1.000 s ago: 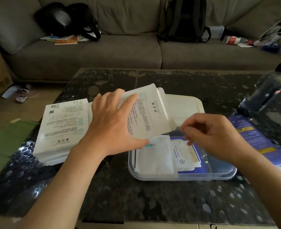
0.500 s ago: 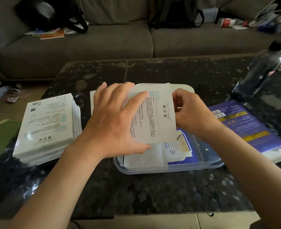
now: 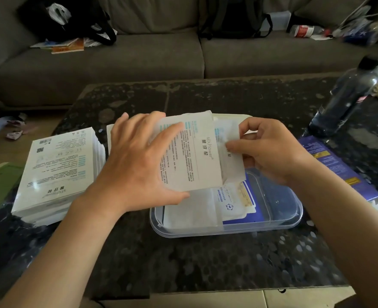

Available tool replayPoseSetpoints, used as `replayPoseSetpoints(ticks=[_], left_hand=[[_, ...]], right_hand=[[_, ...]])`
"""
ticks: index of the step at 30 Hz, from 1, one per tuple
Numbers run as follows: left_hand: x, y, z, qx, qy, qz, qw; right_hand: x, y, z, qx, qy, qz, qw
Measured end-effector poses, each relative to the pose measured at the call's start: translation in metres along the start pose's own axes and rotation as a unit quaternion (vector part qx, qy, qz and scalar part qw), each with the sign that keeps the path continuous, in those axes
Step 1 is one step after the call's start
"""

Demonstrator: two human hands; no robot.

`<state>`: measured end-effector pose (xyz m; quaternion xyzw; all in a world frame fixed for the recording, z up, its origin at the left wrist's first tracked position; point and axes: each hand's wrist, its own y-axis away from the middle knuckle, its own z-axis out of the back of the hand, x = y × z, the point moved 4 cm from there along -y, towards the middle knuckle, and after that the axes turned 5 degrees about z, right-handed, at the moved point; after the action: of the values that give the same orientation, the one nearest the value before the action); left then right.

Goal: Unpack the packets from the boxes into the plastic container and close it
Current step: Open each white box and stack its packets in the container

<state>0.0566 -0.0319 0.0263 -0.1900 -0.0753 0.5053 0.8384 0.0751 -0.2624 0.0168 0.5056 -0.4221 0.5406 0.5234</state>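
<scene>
On the dark worktop (image 3: 206, 263), nearest the viewer, the plastic container (image 3: 228, 230) is seen open, with flat packets (image 3: 190, 210) lying in its left and middle part. Just above its far left part a white box (image 3: 192, 152) is held, its open side turned to the right. The box is gripped by the left hand (image 3: 139, 165), fingers spread over the top and thumb curled under the near edge. From the open side a white packet (image 3: 227, 130) protrudes to the right and is pinched between thumb and fingers of the right hand (image 3: 270, 150), the nearer hand to it. The container lies directly below, so only a pull rightward and a lowering are judged to be needed. A stack of boxes (image 3: 59, 170) stands at the left, and what appears to be the lid (image 3: 230, 117) lies just beyond the container.
</scene>
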Motion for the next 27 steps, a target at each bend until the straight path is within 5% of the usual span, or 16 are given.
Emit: replayPoseSetpoints(ticks=[5,13,18,27], left_hand=[[0.014,0.002,0.001,0.009,0.009,0.019,1.0],[0.024,0.002,0.0,0.012,-0.001,0.04,0.999],[0.028,0.002,0.001,0.007,-0.02,0.06,0.998],[0.035,0.003,0.0,0.007,-0.037,0.087,0.995]], right_hand=[[-0.006,-0.005,0.016,-0.014,-0.063,-0.013,0.998],[0.007,-0.001,0.033,-0.034,-0.024,0.106,0.994],[0.011,0.003,0.041,-0.002,-0.069,0.081,0.994],[0.03,0.005,0.058,-0.055,0.003,0.3,0.952]])
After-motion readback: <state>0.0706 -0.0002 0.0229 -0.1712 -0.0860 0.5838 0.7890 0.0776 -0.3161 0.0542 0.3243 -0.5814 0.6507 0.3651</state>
